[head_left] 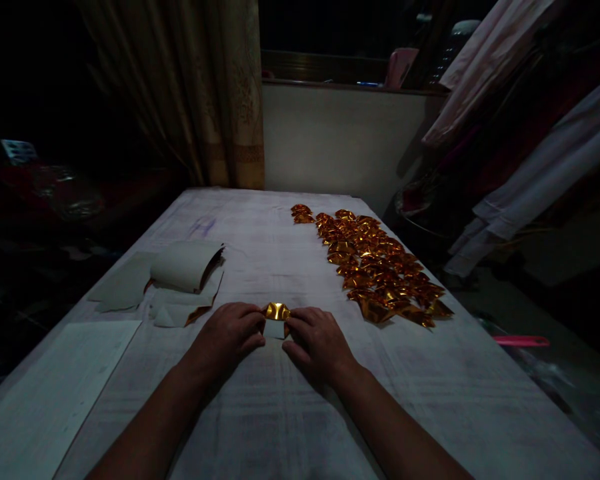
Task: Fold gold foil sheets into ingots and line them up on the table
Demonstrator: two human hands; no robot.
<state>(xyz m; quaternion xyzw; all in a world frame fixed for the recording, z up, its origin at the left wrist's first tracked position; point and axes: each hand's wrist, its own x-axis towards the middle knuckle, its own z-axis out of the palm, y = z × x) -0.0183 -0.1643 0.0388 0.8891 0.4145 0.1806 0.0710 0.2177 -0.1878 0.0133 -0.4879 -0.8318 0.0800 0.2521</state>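
1. Through the head view I saw the left hand (233, 328) with its thumb and fingers pinched on the left end of a small gold foil piece (277, 311)
2. I had the right hand (314, 340) pinching the opposite end, so the piece sat between both hands over the cloth-covered table (260, 413)
3. The piece showed shiny gold on its far part and a pale face nearer the person; I could not tell whether it touched the cloth
4. I saw folded gold pieces (380, 260) crowded along the table's right side
5. Left of the hands lay a curled stack of pale sheets (183, 263), and nearer, a flat pale sheet (55, 393)
6. Beyond hung a curtain (230, 100)
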